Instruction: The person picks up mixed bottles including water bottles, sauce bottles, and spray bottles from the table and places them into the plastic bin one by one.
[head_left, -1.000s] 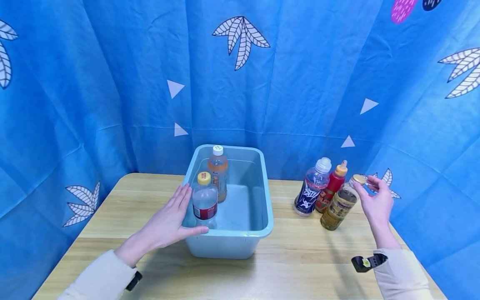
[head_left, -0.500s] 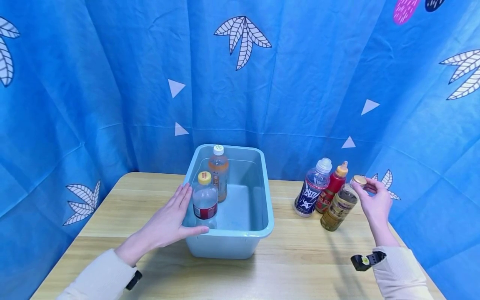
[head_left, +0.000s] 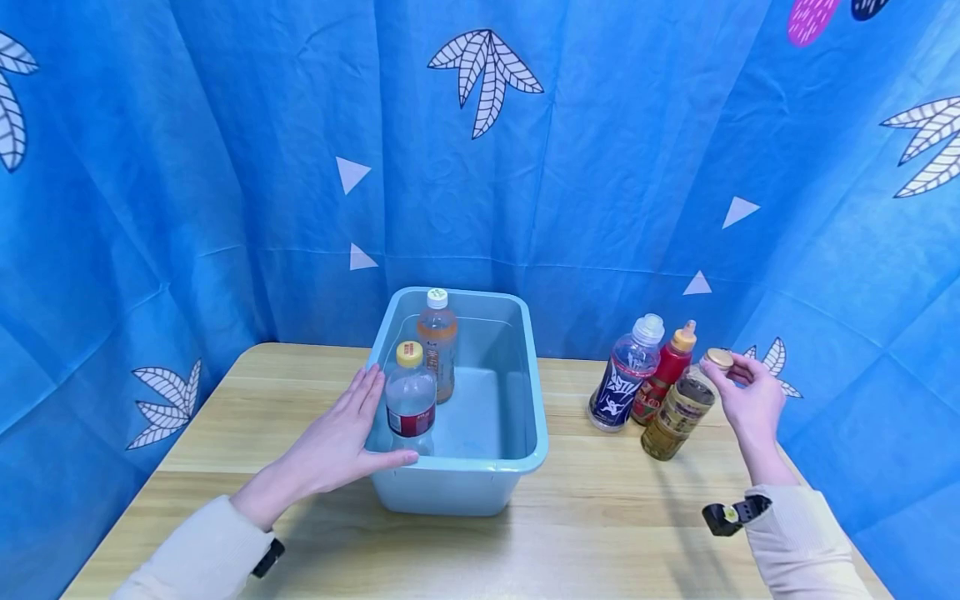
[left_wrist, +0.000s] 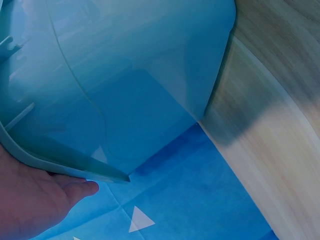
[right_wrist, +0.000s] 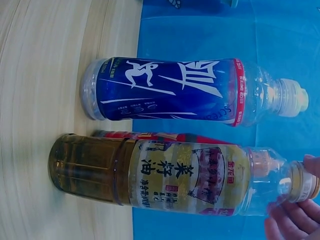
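My left hand lies against the near left corner of a light blue plastic bin, fingers straight along its left rim and thumb on the front rim. Inside the bin stand a clear bottle with a yellow cap and an orange-banded drink bottle with a white cap. On the right, my right hand pinches the gold cap of a cooking oil bottle, which stands on the table. Beside it are a clear sports drink bottle with a blue label and a red squeeze bottle with a yellow nozzle.
A light wood table carries the bin and bottles. Blue patterned cloth hangs behind and on both sides. The left wrist view shows the bin's outer wall at close range.
Both hands keep their places, and the bin and bottles stay where they were. Only a slight shift of the head view shows.
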